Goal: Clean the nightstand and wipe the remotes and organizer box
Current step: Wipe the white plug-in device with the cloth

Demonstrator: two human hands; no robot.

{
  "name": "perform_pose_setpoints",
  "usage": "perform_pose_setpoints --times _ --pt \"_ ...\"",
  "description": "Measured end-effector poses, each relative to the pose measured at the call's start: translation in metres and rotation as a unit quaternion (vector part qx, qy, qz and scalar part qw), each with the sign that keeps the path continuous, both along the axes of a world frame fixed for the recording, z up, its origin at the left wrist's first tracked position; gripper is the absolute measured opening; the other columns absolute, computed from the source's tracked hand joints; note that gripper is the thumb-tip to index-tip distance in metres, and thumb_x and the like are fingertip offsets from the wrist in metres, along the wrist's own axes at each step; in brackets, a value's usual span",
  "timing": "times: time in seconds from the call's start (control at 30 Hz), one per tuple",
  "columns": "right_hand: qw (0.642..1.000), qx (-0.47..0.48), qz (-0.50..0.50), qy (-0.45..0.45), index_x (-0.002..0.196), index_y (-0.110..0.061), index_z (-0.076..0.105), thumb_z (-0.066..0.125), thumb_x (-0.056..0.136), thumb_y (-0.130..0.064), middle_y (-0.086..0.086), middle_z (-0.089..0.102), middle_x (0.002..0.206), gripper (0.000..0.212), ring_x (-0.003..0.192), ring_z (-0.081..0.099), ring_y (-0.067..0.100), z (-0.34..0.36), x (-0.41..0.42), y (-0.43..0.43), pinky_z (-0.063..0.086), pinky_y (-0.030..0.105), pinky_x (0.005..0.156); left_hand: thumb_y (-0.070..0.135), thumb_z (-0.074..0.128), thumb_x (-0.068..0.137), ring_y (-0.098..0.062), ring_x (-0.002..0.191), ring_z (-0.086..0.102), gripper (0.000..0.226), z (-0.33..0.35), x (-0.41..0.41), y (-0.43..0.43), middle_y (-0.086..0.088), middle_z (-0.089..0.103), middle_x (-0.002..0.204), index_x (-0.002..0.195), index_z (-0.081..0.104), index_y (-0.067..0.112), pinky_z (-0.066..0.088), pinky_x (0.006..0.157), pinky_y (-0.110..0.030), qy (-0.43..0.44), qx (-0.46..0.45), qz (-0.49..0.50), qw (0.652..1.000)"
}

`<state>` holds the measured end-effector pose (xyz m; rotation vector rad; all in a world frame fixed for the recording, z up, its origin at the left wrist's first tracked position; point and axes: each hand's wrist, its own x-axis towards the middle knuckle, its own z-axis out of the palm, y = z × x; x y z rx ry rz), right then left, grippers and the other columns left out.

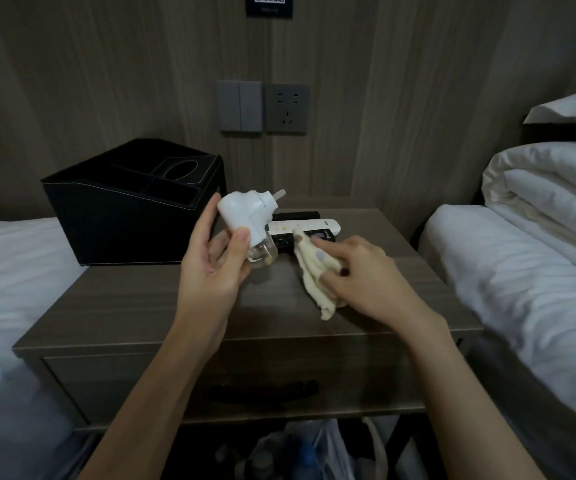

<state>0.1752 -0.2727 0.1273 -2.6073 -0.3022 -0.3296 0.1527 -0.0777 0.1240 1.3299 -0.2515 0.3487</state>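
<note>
Currently itemised: left hand point(210, 261), fingers point(210, 216) and thumb curled round a white plug-in vaporizer point(245, 214) with a clear bottle at its base, held up off the nightstand worktop point(134, 306), plug pins pointing away from the palm. Right hand point(359, 271), fingers point(331, 247) bunched on a cream cloth point(314, 275), index finger stretched along it; the cloth's loose end trails down to the worktop below those fingers. Just beyond the right fingertips: a white remote point(305, 224), lying flat; a dark remote point(324, 234) beside it, overlapped in view by the cloth's upper tip; a black remote point(297, 215) further back, toward the wall. Beyond the left fingers, to their outer side: a black organizer box point(123, 220), stitched edges, several compartments and an oval slot, standing at the worktop's back left. On the wall above both hands: a switch plate point(240, 105) and a wall socket point(287, 108). Well outside the right fingers: a folded white duvet point(549, 195) on a bed.
</note>
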Motion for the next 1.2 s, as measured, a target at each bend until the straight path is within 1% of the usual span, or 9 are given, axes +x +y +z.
perform_pose_setpoints --times 0.1,0.2,0.27,0.43,0.6,0.7,0.77,0.97,1.2 --pt "1.000 0.016 0.017 0.007 0.145 -0.048 0.031 0.056 0.086 -0.037 -0.007 0.040 0.147 0.066 0.133 0.039 0.026 0.012 -0.003 -0.005 0.032 0.052 0.110 0.026 0.061 0.080 -0.014 0.115 0.063 0.073 0.000 0.000 -0.002 -0.007 0.061 0.131 0.147 0.032 0.029 0.052 0.097 -0.037 -0.002 0.012 0.012 1.000" --pt "0.975 0.184 0.100 -0.075 0.140 -0.048 0.041 0.070 0.081 -0.039 -0.013 0.050 0.133 0.066 0.118 0.054 0.009 0.029 -0.014 0.004 0.048 0.034 0.099 0.026 0.063 0.080 -0.012 0.112 0.064 0.073 0.000 0.001 -0.003 -0.006 0.062 0.129 0.147 0.034 0.027 0.053 0.095 -0.035 0.000 0.018 0.018 1.000" --pt "0.965 0.213 0.128 -0.089 0.136 -0.045 0.046 0.078 0.077 -0.032 -0.014 0.054 0.120 0.068 0.103 0.058 0.002 0.032 -0.020 0.013 0.050 0.020 0.090 0.026 0.064 0.079 -0.015 0.109 0.066 0.072 -0.001 0.002 -0.004 -0.008 0.063 0.127 0.146 0.036 0.026 0.055 0.092 -0.036 0.005 0.010 0.014 1.000" --pt "0.970 0.161 0.148 -0.102 0.131 -0.045 0.044 0.076 0.079 -0.032 -0.014 0.052 0.109 0.063 0.097 0.055 0.000 0.020 -0.026 0.041 0.053 0.027 0.086 0.027 0.069 0.074 -0.015 0.103 0.068 0.074 -0.001 0.000 -0.007 -0.010 0.061 0.125 0.142 0.041 0.026 0.058 0.081 -0.028 0.009 0.013 0.020 1.000" --pt "0.954 0.228 0.144 -0.128 0.132 -0.038 0.048 0.074 0.083 -0.021 -0.014 0.060 0.114 0.058 0.103 0.059 0.003 0.011 -0.024 0.051 0.055 0.029 0.087 0.024 0.068 0.077 -0.016 0.102 0.069 0.064 0.003 -0.002 -0.004 -0.006 0.067 0.116 0.137 0.048 0.026 0.059 0.080 -0.031 -0.014 0.031 0.032 0.999" --pt "0.918 0.346 0.177 -0.084 0.130 -0.027 0.054 0.074 0.082 -0.007 -0.012 0.063 0.117 0.055 0.107 0.062 0.003 0.015 -0.024 0.045 0.054 0.021 0.086 0.024 0.065 0.078 -0.015 0.102 0.069 0.053 0.009 -0.002 0.005 0.000 0.072 0.110 0.130 0.055 0.027 0.058 0.079 -0.028 -0.016 0.020 0.018 1.000" --pt "0.894 0.393 0.213 -0.042 0.131 -0.020 0.054 0.072 0.082 0.000 -0.003 0.064 0.121 0.055 0.110 0.064 0.010 0.019 -0.023 0.038 0.055 0.026 0.089 0.025 0.065 0.077 -0.015 0.108 0.067 0.052 0.012 -0.003 0.013 0.001 0.069 0.117 0.129 0.057 0.025 0.057 0.085 -0.033 -0.025 0.042 0.010 0.999" --pt "0.866 0.433 0.249 0.025 0.127 -0.014 0.052 0.069 0.083 0.006 0.009 0.071 0.110 0.051 0.099 0.071 0.020 0.018 -0.020 0.033 0.056 0.030 0.087 0.030 0.068 0.074 -0.013 0.120 0.059 0.057 0.012 -0.003 0.021 0.004 0.063 0.129 0.129 0.055 0.033 0.050 0.099 -0.047 -0.023 0.099 -0.040 0.994" --pt "0.867 0.424 0.255 0.067 0.127 -0.016 0.054 0.067 0.084 0.003 0.006 0.066 0.116 0.050 0.102 0.069 0.017 0.018 -0.018 0.027 0.054 0.024 0.086 0.022 0.070 0.071 -0.011 0.120 0.059 0.056 0.016 -0.005 0.025 0.009 0.065 0.126 0.125 0.057 0.032 0.051 0.098 -0.035 -0.033 0.113 -0.072 0.990"
